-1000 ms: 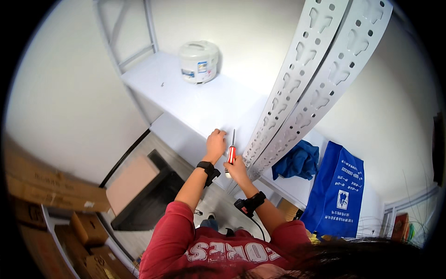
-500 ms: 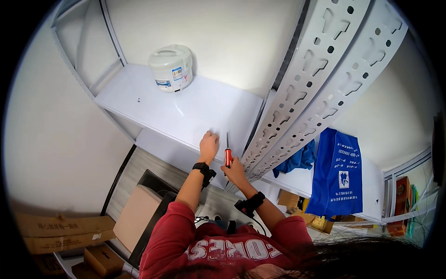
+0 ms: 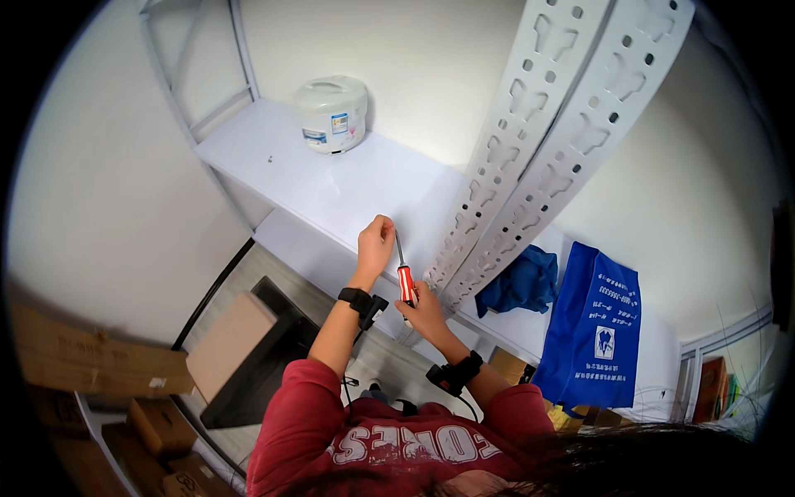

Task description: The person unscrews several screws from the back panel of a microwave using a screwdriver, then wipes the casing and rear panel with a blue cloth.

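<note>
My right hand [image 3: 426, 313] is wrapped round the red and white handle of a screwdriver [image 3: 406, 282], its thin metal shaft pointing away from me. Close by that shaft's tip is my left hand [image 3: 376, 245], fingers pinched together. Whatever those fingers may hold is too small or hidden to make out. Both hands are above the front edge of a white shelf [image 3: 364, 195]. Farther back on this shelf stands a white rice cooker [image 3: 333, 116], and a few tiny dark pieces [image 3: 270, 159] lie to its left.
Tall white slotted posts [image 3: 530, 149] rise just right of my hands. Beyond them are a crumpled blue cloth [image 3: 522, 282] and a blue bag [image 3: 592, 331] on another shelf. Cardboard boxes [image 3: 161, 427] sit at the lower left, near a beige-topped piece [image 3: 232, 348] on the floor.
My left hand has come up to the screwdriver's tip, its fingers now pinched there. The screwdriver leans slightly more to the left. The whole view has shifted a little.
</note>
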The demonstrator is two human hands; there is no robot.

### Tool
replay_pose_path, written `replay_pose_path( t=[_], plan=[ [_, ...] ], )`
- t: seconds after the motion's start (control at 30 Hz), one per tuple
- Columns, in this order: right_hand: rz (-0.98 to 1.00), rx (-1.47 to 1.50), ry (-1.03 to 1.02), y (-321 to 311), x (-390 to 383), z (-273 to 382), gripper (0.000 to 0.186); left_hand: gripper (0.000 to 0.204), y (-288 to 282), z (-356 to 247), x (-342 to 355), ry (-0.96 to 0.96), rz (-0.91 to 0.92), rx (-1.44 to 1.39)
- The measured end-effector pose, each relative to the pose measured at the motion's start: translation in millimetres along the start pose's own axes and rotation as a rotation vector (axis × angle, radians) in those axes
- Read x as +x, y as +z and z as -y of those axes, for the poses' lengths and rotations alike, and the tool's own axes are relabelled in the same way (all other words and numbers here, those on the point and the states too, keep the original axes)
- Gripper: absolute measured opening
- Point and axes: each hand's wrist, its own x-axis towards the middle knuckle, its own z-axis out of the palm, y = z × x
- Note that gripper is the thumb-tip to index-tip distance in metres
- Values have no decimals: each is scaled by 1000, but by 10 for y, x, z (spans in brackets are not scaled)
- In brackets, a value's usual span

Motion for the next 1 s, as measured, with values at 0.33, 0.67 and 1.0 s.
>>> replay_pose_path(
  t=[0.33, 0.67, 1.0],
  plan=[
    [125, 59, -316, -442, -801, -388, 40, 16, -36, -390, -1107, -135, -260, -19],
    [285, 60, -353, -769, -1473, -661, 41, 18, -4, -863, -2021, -219, -390, 46],
    [346, 63, -407, -831, -1709, -619, 42, 17, -133, -1108, -2300, -238, -404, 161]
  ],
)
